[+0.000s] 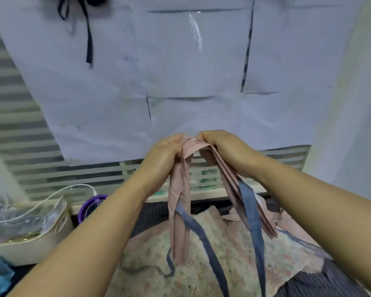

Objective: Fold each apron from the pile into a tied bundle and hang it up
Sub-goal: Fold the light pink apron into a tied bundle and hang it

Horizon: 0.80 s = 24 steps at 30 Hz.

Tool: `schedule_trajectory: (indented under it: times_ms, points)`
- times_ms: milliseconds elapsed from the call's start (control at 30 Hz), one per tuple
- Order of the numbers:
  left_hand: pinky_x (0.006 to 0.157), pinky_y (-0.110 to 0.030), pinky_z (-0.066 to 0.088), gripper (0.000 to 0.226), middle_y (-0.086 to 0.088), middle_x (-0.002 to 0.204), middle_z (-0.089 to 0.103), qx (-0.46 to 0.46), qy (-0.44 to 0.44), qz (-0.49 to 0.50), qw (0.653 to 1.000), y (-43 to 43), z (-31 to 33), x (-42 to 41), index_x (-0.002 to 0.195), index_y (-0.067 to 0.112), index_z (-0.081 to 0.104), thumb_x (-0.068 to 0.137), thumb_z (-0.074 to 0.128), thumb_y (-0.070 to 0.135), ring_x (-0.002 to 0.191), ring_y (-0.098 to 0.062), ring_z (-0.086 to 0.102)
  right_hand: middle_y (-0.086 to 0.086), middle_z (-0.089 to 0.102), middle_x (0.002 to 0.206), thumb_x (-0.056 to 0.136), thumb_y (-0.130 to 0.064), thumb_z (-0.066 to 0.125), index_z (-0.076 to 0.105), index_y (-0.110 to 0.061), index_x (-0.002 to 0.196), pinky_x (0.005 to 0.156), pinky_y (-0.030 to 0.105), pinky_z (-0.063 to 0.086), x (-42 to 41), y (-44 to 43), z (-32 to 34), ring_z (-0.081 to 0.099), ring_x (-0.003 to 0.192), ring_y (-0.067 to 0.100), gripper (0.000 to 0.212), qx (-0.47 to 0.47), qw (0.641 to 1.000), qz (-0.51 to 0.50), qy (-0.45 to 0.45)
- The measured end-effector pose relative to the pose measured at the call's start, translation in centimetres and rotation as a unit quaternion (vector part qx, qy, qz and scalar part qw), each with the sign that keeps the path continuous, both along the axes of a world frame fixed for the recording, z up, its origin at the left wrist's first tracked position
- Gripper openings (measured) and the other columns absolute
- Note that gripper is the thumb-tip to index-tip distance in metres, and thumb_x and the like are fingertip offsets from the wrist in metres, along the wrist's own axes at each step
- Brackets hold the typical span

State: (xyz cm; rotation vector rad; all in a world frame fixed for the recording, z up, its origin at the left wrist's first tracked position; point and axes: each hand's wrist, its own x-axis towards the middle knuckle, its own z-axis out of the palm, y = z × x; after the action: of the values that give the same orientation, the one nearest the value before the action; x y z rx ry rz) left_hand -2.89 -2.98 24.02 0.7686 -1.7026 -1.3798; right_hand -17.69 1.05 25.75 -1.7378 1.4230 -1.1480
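A pink apron (pixel 181 189) is held up in the air above the pile, gathered at its top edge between both hands and hanging in two folded lengths, one beneath each hand. Blue-grey straps (pixel 252 213) trail down from it toward the near edge. The left hand (pixel 167 150) is closed on the left end of the gathered top; the right hand (pixel 223 144) is closed on the right end, and the two hands sit close together with the cloth bunched between them. Below lies a floral apron (pixel 201 264) spread over dark striped cloth (pixel 321 284). To the left stands a cream tray (pixel 30 245), a purple round thing (pixel 90 207) just right of it. Pale sheets (pixel 180 71) cover the far wall.
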Motion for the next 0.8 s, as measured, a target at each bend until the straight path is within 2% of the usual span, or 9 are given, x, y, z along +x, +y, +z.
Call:
schedule_trajectory:
  times_ms: [67,133,267,367,467,567,633,700,800]
  points:
    - [0.061,-0.027,0.041,0.015,0.004,0.058,0.056,-0.041,0.045,0.031,0.998,0.2,2.1,0.5,0.072,0.004,0.058,0.079,0.045,0.004,0.056,-0.008,0.051,0.0,0.043,0.051,0.091,-0.008,0.037,0.05,-0.008,0.065,0.045,0.021,0.027,1.3,0.0,2.2,0.032,0.046,0.013,0.029,0.021,0.992,0.017,-0.122]
    - [0.059,-0.025,0.046,0.011,0.007,0.056,0.058,-0.065,0.111,0.042,0.991,0.7,4.2,1.0,0.072,0.009,0.056,0.077,0.046,0.01,0.055,-0.007,0.053,0.0,0.038,0.051,0.093,-0.01,0.039,0.051,-0.01,0.071,0.048,0.024,0.021,3.0,-0.2,4.1,0.028,0.046,0.012,0.026,0.011,0.979,0.028,-0.199]
    - [0.049,-0.03,0.039,0.009,-0.007,0.057,0.057,-0.061,0.253,0.058,0.964,2.0,7.1,1.1,0.081,0.005,0.049,0.085,0.04,0.005,0.049,-0.021,0.051,0.003,0.04,0.049,0.092,-0.008,0.04,0.054,-0.01,0.068,0.05,0.027,0.02,5.9,0.1,6.5,0.029,0.049,0.015,0.028,-0.035,0.959,0.021,-0.281]
    - [0.045,-0.021,0.037,0.02,0.0,0.057,0.052,-0.109,0.257,0.103,0.955,2.6,8.4,1.7,0.078,0.009,0.049,0.091,0.037,0.0,0.048,-0.01,0.048,0.002,0.046,0.046,0.091,-0.006,0.039,0.057,-0.012,0.059,0.046,0.024,0.023,7.3,0.4,7.6,0.032,0.047,0.015,0.038,-0.061,0.945,0.023,-0.322]
    - [0.045,-0.018,0.04,0.02,0.007,0.056,0.055,-0.116,0.261,0.097,0.953,3.0,9.2,2.7,0.08,0.01,0.05,0.091,0.037,-0.001,0.05,-0.005,0.05,0.0,0.051,0.051,0.091,-0.007,0.039,0.056,-0.012,0.066,0.048,0.024,0.027,8.4,0.6,8.2,0.035,0.048,0.014,0.031,-0.079,0.94,0.041,-0.329]
    - [0.048,-0.021,0.042,0.017,0.004,0.064,0.059,-0.093,0.283,0.088,0.951,3.0,9.6,3.6,0.088,0.012,0.053,0.094,0.039,0.004,0.057,-0.006,0.055,0.001,0.05,0.059,0.092,-0.009,0.04,0.055,-0.008,0.08,0.049,0.025,0.027,9.2,0.4,8.6,0.032,0.047,0.013,0.019,-0.079,0.935,0.062,-0.339]
    - [0.051,-0.023,0.041,0.014,0.004,0.066,0.059,-0.086,0.3,0.101,0.945,2.9,10.1,4.2,0.095,0.018,0.055,0.096,0.043,0.01,0.057,-0.007,0.054,0.007,0.048,0.071,0.093,-0.015,0.04,0.054,-0.01,0.091,0.05,0.026,0.031,9.9,0.2,8.6,0.036,0.051,0.016,0.016,-0.085,0.949,0.065,-0.296]
    - [0.049,-0.021,0.043,0.014,0.004,0.064,0.059,-0.068,0.331,0.106,0.935,2.9,10.7,4.8,0.097,0.02,0.056,0.096,0.045,0.011,0.054,-0.007,0.054,0.01,0.052,0.082,0.097,-0.028,0.04,0.057,-0.01,0.094,0.059,0.031,0.041,10.6,0.3,8.3,0.048,0.063,0.024,0.025,-0.109,0.971,0.046,-0.207]
    - [0.052,-0.024,0.045,0.018,0.005,0.062,0.061,-0.012,0.361,0.108,0.926,2.5,11.3,5.6,0.091,0.023,0.059,0.096,0.045,0.013,0.054,-0.009,0.055,-0.004,0.067,0.084,0.099,-0.05,0.028,0.063,-0.027,0.095,0.07,0.018,0.051,11.3,1.2,7.6,0.063,0.075,0.003,0.043,-0.127,0.983,0.017,-0.13]
